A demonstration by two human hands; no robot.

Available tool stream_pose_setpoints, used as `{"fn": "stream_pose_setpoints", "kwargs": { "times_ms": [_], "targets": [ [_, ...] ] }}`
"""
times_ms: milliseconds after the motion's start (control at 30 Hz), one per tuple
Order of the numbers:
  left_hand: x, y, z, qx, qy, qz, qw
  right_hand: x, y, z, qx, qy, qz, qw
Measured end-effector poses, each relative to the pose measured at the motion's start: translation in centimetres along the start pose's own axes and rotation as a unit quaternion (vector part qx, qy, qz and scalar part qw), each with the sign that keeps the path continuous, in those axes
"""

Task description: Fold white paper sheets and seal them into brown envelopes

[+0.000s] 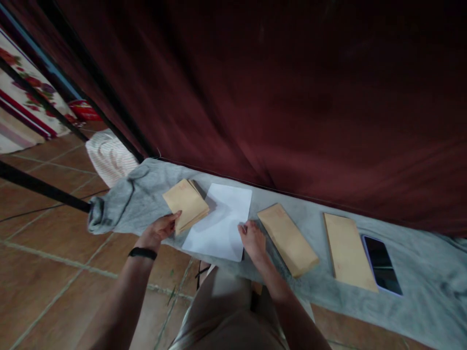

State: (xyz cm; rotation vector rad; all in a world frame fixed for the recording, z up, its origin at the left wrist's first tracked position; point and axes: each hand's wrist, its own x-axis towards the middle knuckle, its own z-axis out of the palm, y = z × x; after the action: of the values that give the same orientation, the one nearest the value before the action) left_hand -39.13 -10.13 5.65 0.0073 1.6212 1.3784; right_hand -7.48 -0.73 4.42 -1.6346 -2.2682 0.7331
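Observation:
My left hand (164, 227) grips the near edge of a small stack of brown envelopes (186, 204), its thumb on top. The stack is slightly fanned and overlaps the left side of a sheet of white paper (222, 221). My right hand (253, 238) is at the right edge of that sheet with its fingers curled and pinched together; whether the paper or anything else is between the fingertips cannot be made out. Just right of this hand a thicker stack of brown envelopes (288, 238) lies at a slant.
All this rests on a narrow surface covered with grey cloth (419, 262). Farther right are another brown envelope stack (348, 250) and a phone (382, 265). A dark red curtain (273, 97) hangs behind. Black metal bars (44, 187) and striped fabric (111, 155) stand at the left.

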Motion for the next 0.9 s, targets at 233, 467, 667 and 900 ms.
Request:
{"fn": "stream_pose_setpoints", "kwargs": {
  "times_ms": [233, 467, 667, 900],
  "targets": [
    [1.6, -0.9, -0.8, 0.016, 0.001, -0.005, 1.000, 1.6, -2.3, 1.6, -0.110, -0.006, 0.099, 0.989],
    [2.2, -1.4, -1.1, 0.008, -0.001, 0.012, 1.000, 2.6, -1.7, 1.0, -0.083, -0.014, 0.140, 0.987],
    [2.1, -1.3, -1.0, 0.008, -0.006, 0.007, 1.000, 2.6, -1.4, 1.3, -0.077, -0.003, 0.133, 0.988],
    [2.1, -1.1, -1.4, 0.000, -0.021, -0.003, 1.000, 3.6, -1.3, 1.6, -0.063, 0.007, 0.147, 0.987]
  ]
}}
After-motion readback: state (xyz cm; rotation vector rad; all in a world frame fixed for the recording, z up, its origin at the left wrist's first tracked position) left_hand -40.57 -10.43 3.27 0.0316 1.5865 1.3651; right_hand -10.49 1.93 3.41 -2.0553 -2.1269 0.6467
